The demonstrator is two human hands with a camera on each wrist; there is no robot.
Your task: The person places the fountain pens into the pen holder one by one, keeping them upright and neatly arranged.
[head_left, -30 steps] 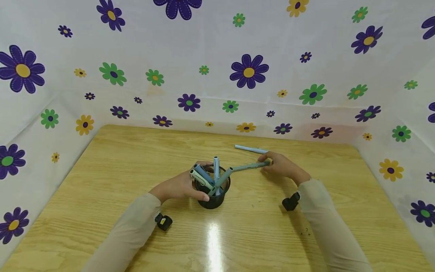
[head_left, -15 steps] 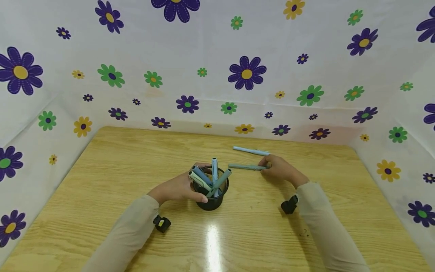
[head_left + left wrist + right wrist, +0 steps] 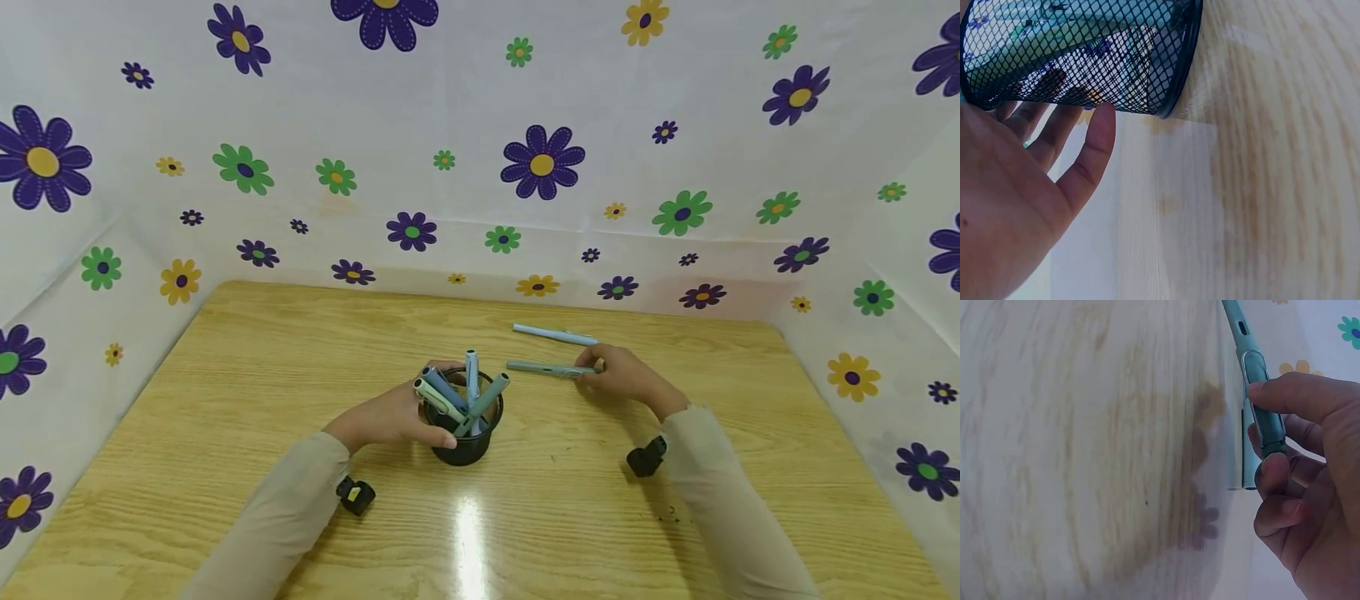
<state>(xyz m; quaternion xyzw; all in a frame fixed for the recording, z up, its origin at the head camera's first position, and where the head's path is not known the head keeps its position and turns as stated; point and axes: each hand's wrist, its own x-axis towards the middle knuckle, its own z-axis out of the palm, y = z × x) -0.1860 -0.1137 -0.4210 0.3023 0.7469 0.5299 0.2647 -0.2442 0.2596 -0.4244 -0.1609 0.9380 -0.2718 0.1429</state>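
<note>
Slightly turned since earlier, the pen (image 3: 543, 367) right of the cup (image 3: 462, 451) sits pinched between the right hand's (image 3: 626, 375) fingers (image 3: 1307, 394), the left hand (image 3: 393, 418) gripping the cup.

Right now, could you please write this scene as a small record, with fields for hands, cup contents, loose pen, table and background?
Left hand: holds the black mesh cup
Right hand: pinches a grey-green pen
Cup contents: pale green pen, blue pen, light blue pen, second grey-green pen visible
Loose pen: light blue, lying beyond the pinched one
Table: wood-grained
Background: white cloth with purple, green and yellow flowers
</note>
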